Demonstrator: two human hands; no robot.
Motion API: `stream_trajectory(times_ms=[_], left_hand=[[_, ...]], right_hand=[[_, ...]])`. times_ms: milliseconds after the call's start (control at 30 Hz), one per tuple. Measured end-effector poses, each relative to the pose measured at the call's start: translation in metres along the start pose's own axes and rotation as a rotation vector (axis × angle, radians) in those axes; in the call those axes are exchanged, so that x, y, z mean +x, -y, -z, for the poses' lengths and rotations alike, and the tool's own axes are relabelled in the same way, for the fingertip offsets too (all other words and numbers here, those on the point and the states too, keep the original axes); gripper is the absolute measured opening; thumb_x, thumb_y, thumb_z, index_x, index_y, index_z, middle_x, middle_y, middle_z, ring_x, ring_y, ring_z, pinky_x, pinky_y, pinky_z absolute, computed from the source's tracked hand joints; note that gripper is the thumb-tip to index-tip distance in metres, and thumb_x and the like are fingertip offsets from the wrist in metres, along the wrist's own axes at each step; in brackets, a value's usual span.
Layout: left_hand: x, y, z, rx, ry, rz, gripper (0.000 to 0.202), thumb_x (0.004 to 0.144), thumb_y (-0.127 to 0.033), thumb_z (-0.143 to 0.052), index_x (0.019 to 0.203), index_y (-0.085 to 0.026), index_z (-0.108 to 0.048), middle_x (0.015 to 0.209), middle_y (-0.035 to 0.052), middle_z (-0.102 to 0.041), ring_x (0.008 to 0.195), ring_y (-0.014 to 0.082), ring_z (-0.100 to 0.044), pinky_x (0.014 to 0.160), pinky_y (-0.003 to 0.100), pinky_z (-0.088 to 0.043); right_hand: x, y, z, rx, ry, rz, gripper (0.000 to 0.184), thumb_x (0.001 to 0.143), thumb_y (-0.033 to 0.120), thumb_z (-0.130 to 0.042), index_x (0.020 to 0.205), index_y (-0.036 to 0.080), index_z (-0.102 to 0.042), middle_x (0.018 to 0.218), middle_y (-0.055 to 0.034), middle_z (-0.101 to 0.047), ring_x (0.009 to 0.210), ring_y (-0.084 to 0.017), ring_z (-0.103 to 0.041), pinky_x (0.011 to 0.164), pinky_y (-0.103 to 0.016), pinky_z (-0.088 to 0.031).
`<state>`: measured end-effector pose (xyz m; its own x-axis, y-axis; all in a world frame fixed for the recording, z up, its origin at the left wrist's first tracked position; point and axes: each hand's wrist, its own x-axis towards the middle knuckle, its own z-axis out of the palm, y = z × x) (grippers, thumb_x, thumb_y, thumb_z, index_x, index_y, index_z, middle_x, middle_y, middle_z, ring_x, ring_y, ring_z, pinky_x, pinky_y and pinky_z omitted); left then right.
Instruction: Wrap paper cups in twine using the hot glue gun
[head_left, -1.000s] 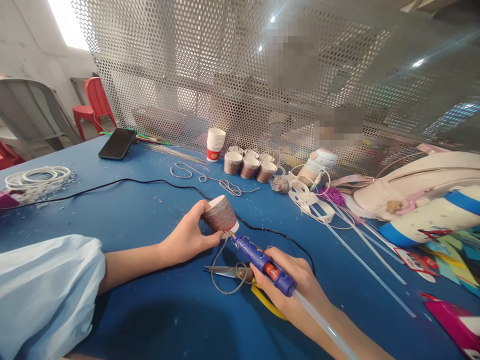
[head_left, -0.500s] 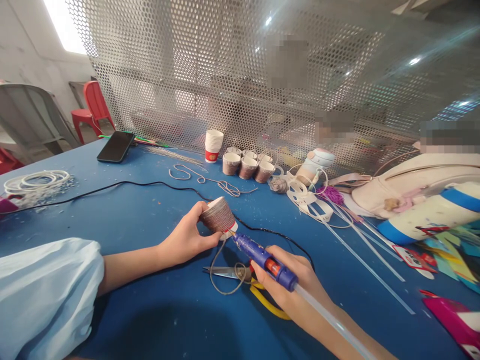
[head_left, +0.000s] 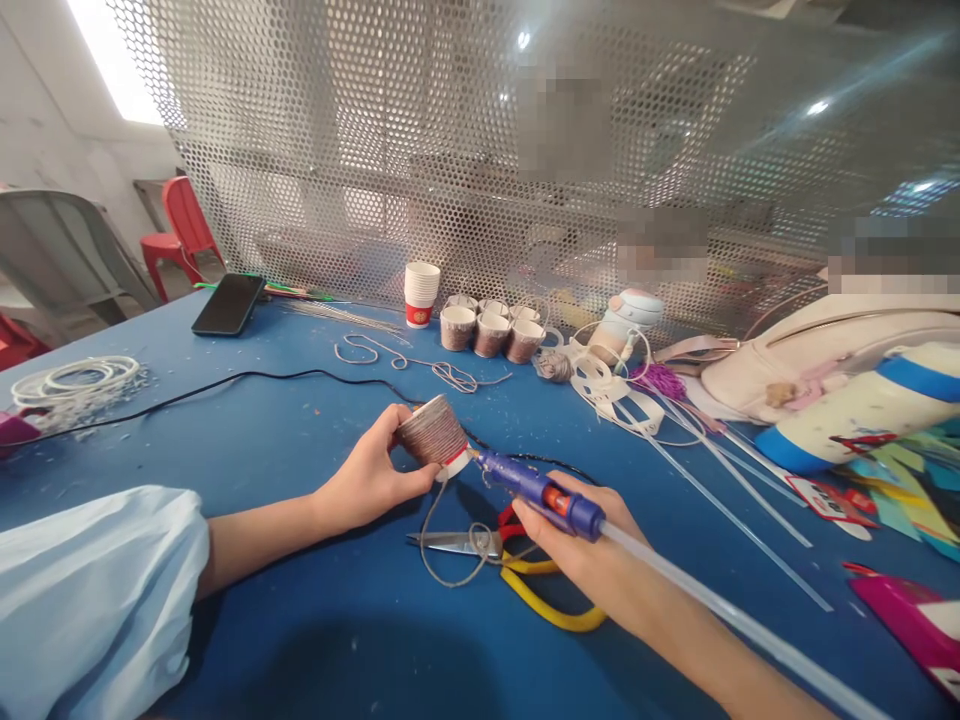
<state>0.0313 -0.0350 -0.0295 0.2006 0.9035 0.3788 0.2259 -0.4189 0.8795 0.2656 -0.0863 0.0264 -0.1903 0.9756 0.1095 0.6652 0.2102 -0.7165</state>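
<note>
Between thumb and fingers, my left hand (head_left: 379, 465) grips a paper cup (head_left: 435, 436) tilted on its side. Grey-brown cord is wound round most of it, with a red and white band bare at the end facing right. A loose tail of cord (head_left: 429, 545) loops down from the cup to the table. My right hand (head_left: 592, 545) is closed round a blue hot glue gun (head_left: 536, 487), and a long clear glue stick (head_left: 720, 600) runs out of its back. The nozzle points at the bare band, very close to it. Beneath lie yellow-handled scissors (head_left: 551, 590), partly hidden by my right hand.
Several cord-wrapped cups (head_left: 493, 334) and a stack of paper cups (head_left: 422, 295) stand at the back. A phone (head_left: 228, 304) lies far left. A black cable (head_left: 247, 374) crosses the blue table. Glue sticks (head_left: 742, 530), a bottle (head_left: 862, 410) and a bag (head_left: 795, 350) are right.
The glue gun's nozzle has drawn back slightly to the right, off the cup's edge. More of the scissors' handles shows. My left hand keeps its grip on the cup.
</note>
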Motion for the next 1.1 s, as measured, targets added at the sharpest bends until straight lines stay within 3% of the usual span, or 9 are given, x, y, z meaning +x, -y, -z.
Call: stream_trajectory(times_ms=[200,300,433,567,733,833,1000,1100], left_hand=[[0.002,-0.004,-0.001,-0.100,-0.013,0.065,0.027,0.071,-0.022,-0.068,0.085,-0.020,-0.045,0.080,-0.0027,-0.050,0.074,0.0120,-0.050,0.071,0.027,-0.045],[0.004,-0.001,0.000,-0.086,-0.018,0.125,0.028,0.070,-0.025,-0.069,0.084,-0.020,-0.045,0.078,-0.0033,-0.050,0.071,0.0120,-0.050,0.069,0.027,-0.044],[0.006,0.000,0.000,-0.052,-0.003,0.174,0.029,0.070,-0.027,-0.069,0.085,-0.021,-0.045,0.076,-0.0034,-0.053,0.071,0.0129,-0.052,0.069,0.027,-0.044],[0.006,-0.003,0.001,-0.003,-0.020,0.169,0.028,0.069,-0.027,-0.069,0.084,-0.021,-0.046,0.074,-0.0043,-0.053,0.068,0.0123,-0.051,0.067,0.026,-0.044],[0.006,-0.007,0.002,0.067,-0.026,0.173,0.028,0.068,-0.028,-0.069,0.082,-0.020,-0.047,0.071,-0.0054,-0.052,0.066,0.0117,-0.051,0.064,0.025,-0.043],[0.005,-0.006,0.003,0.080,-0.031,0.168,0.028,0.068,-0.029,-0.069,0.083,-0.020,-0.046,0.072,-0.0053,-0.052,0.066,0.0117,-0.051,0.064,0.025,-0.043],[0.005,-0.004,0.004,0.096,-0.023,0.085,0.028,0.070,-0.027,-0.069,0.086,-0.020,-0.047,0.077,-0.0029,-0.053,0.069,0.0123,-0.050,0.069,0.028,-0.044],[0.006,-0.006,0.004,0.128,-0.042,0.023,0.029,0.069,-0.024,-0.069,0.087,-0.020,-0.046,0.079,-0.0020,-0.054,0.071,0.0127,-0.051,0.069,0.028,-0.044]], right_hand=[[0.026,-0.020,0.020,0.083,0.064,-0.210,0.034,0.076,0.048,-0.059,0.058,0.019,-0.058,0.045,0.0018,-0.051,0.041,-0.011,-0.044,0.042,-0.024,-0.036],[0.048,-0.033,0.026,0.085,0.022,-0.200,0.037,0.080,0.051,-0.055,0.065,0.018,-0.063,0.057,-0.0015,-0.062,0.042,-0.010,-0.047,0.045,-0.024,-0.038],[0.080,-0.055,0.019,-0.119,-0.106,-0.198,0.030,0.079,0.048,-0.059,0.078,0.020,-0.070,0.072,-0.0051,-0.070,0.065,-0.019,-0.064,0.059,-0.027,-0.047],[0.095,-0.071,0.009,-0.153,-0.125,-0.221,0.029,0.076,0.048,-0.065,0.087,0.021,-0.072,0.083,-0.0067,-0.073,0.086,-0.026,-0.067,0.072,-0.031,-0.049],[0.081,-0.072,0.013,-0.145,-0.103,-0.181,0.041,0.077,0.054,-0.061,0.102,0.022,-0.068,0.103,-0.0072,-0.072,0.099,-0.027,-0.064,0.081,-0.033,-0.047],[0.061,-0.070,0.024,-0.199,-0.159,-0.203,0.048,0.074,0.057,-0.062,0.104,0.018,-0.065,0.108,-0.0110,-0.068,0.098,-0.026,-0.063,0.079,-0.033,-0.046],[0.027,-0.057,0.036,-0.226,-0.373,-0.160,0.029,0.075,0.049,-0.060,0.079,0.020,-0.057,0.083,-0.0058,-0.065,0.078,-0.021,-0.060,0.069,-0.032,-0.044],[0.018,-0.036,0.027,0.010,-0.254,-0.083,0.021,0.078,0.041,-0.058,0.073,0.021,-0.054,0.068,-0.0006,-0.060,0.063,-0.015,-0.055,0.061,-0.029,-0.043]])
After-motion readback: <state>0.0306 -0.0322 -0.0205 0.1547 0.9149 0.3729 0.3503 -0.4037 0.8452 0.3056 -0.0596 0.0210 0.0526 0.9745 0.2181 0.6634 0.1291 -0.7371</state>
